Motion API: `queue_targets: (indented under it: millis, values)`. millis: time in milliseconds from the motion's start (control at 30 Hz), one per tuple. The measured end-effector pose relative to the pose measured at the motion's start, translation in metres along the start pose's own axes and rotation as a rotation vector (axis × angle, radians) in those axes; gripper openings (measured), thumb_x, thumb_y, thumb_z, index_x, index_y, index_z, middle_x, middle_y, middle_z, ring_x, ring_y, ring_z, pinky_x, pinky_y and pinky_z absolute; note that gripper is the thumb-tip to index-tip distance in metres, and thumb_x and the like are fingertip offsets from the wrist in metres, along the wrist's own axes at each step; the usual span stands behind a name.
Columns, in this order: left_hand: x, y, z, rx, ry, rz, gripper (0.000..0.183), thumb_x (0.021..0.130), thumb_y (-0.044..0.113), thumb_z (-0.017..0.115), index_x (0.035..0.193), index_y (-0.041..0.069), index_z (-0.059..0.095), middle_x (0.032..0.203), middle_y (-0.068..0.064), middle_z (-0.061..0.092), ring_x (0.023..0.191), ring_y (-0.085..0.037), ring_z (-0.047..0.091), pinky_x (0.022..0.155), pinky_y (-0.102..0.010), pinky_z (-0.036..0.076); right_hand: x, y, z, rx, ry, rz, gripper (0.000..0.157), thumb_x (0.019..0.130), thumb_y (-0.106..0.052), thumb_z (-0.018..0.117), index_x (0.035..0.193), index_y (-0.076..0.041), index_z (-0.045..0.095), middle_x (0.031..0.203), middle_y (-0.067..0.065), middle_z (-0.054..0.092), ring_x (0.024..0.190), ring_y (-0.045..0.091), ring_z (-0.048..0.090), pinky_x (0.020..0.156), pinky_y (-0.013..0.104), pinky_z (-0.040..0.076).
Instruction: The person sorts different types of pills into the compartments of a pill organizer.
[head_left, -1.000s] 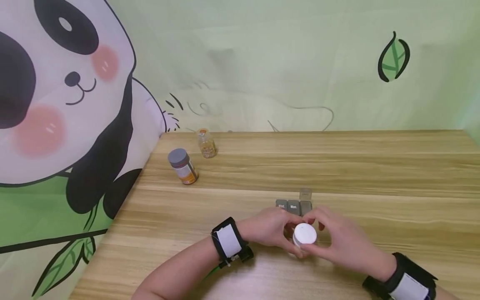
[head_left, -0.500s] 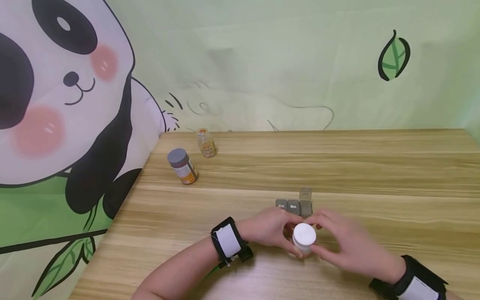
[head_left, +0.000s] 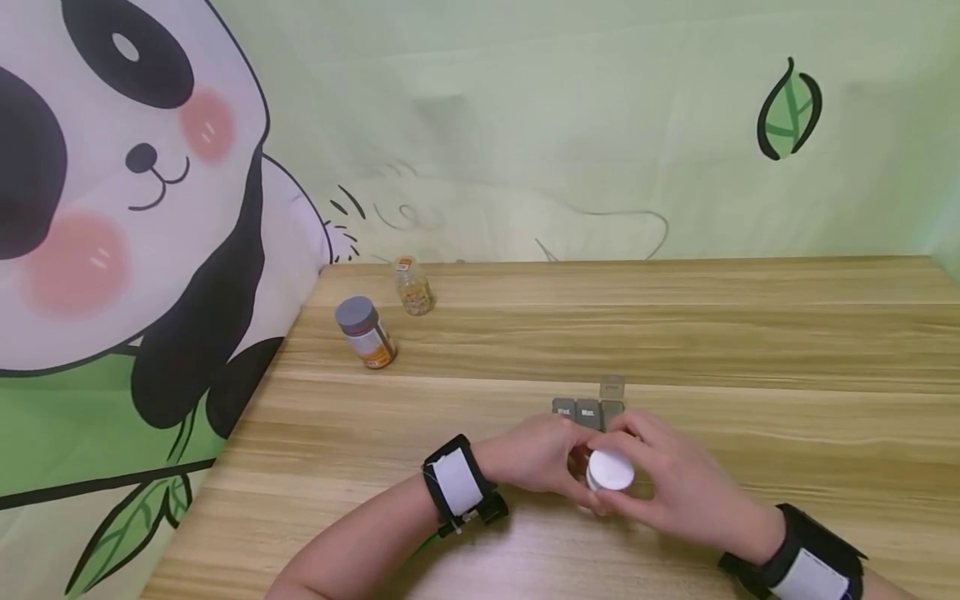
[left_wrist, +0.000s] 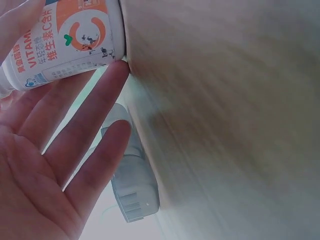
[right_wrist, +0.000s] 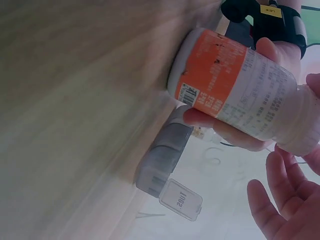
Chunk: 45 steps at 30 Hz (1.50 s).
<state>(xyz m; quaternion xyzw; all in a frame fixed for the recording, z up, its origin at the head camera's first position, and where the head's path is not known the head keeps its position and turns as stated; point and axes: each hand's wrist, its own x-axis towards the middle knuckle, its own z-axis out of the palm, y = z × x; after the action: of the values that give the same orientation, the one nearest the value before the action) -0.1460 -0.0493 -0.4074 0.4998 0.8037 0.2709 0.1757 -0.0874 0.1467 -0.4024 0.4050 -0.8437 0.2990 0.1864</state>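
A white bottle (right_wrist: 240, 85) with an orange vitamin C label stands on the table between both hands. My left hand (head_left: 536, 454) grips its body from the left, thumb in front and fingers behind. Thumb and fingers of my right hand (head_left: 678, 483) pinch the white cap (head_left: 611, 470), which looks slightly tilted in the head view. Just behind the bottle lies a grey pill organizer (head_left: 587, 410), partly hidden by the hands. One clear lid (right_wrist: 181, 199) on it stands up, while the lids marked Wed. and Mon. are down.
A brown bottle with a grey cap (head_left: 357, 314) stands at the left of the wooden table (head_left: 480, 333). Farther back is a small clear bottle (head_left: 414, 287) with yellowish contents. A panda-printed cloth (head_left: 562, 125) hangs behind the table edge.
Half a second ago my right fingers had spread off the cap and drawn right; now they are back around it. My left hand has stayed on the bottle.
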Motion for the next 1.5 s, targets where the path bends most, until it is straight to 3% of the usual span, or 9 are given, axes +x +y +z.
queue_targets:
  millis: [267,433,567,733,867,1000,1233,1500]
  values:
    - [0.0,0.0,0.0,0.005,0.004,-0.003,0.046,0.07,0.046,0.072,0.102,0.018,0.056,0.08,0.018,0.057,0.072,0.006,0.051,0.062,-0.012,0.04,0.006,-0.002,-0.012,0.072,-0.034,0.016,0.039,0.078,-0.027,0.069,0.114,-0.018,0.057,0.106,-0.008,0.045,0.089,0.003,0.046,0.073,0.018,0.041]
    - [0.001,0.0,0.0,0.009,-0.001,0.009,0.047,0.071,0.046,0.072,0.106,0.019,0.058,0.088,0.02,0.058,0.076,0.009,0.051,0.066,-0.011,0.039,0.005,0.008,-0.026,0.119,-0.029,0.085,0.043,0.074,-0.017,0.072,0.113,-0.021,0.054,0.108,-0.008,0.047,0.091,0.004,0.048,0.073,0.022,0.043]
    - [0.0,0.001,0.0,0.023,0.007,0.01,0.051,0.07,0.047,0.073,0.11,0.02,0.058,0.087,0.022,0.057,0.075,0.01,0.05,0.065,-0.011,0.039,-0.001,0.027,-0.04,0.076,-0.039,0.189,0.045,0.072,-0.014,0.074,0.111,-0.019,0.052,0.102,-0.01,0.05,0.085,0.003,0.047,0.067,0.025,0.044]
    - [0.001,0.001,0.001,0.037,0.011,0.0,0.049,0.069,0.048,0.073,0.107,0.021,0.059,0.086,0.023,0.057,0.074,0.01,0.05,0.065,-0.01,0.038,-0.012,0.051,-0.056,-0.016,-0.119,0.33,0.041,0.076,-0.018,0.072,0.111,-0.01,0.053,0.091,-0.01,0.053,0.081,0.005,0.048,0.064,0.029,0.043]
    - [0.001,0.001,0.001,0.032,0.007,-0.004,0.049,0.069,0.048,0.073,0.108,0.022,0.058,0.087,0.023,0.057,0.075,0.01,0.05,0.065,-0.01,0.038,-0.023,0.068,-0.065,-0.08,-0.188,0.384,0.039,0.08,-0.025,0.068,0.113,-0.01,0.054,0.089,-0.008,0.052,0.075,0.006,0.046,0.058,0.027,0.04]
    - [0.001,0.0,0.002,0.037,0.007,-0.007,0.05,0.068,0.048,0.073,0.108,0.022,0.058,0.086,0.024,0.057,0.074,0.01,0.049,0.065,-0.01,0.038,-0.029,0.08,-0.069,-0.084,-0.205,0.41,0.037,0.08,-0.025,0.067,0.112,-0.01,0.055,0.091,-0.005,0.052,0.073,0.007,0.046,0.053,0.025,0.039]
    - [0.0,0.001,0.001,0.045,0.013,-0.008,0.051,0.068,0.048,0.073,0.109,0.022,0.058,0.085,0.024,0.056,0.074,0.01,0.049,0.064,-0.011,0.038,-0.031,0.088,-0.072,-0.02,-0.213,0.467,0.039,0.08,-0.023,0.068,0.11,-0.005,0.052,0.101,0.004,0.057,0.087,0.02,0.055,0.072,0.04,0.045]
    - [0.001,0.001,0.002,0.053,0.0,-0.022,0.051,0.069,0.049,0.072,0.11,0.022,0.058,0.086,0.024,0.057,0.075,0.011,0.049,0.065,-0.01,0.038,-0.037,0.094,-0.066,-0.011,-0.24,0.481,0.036,0.075,-0.028,0.073,0.102,-0.012,0.054,0.093,-0.003,0.057,0.088,0.017,0.053,0.073,0.04,0.043]
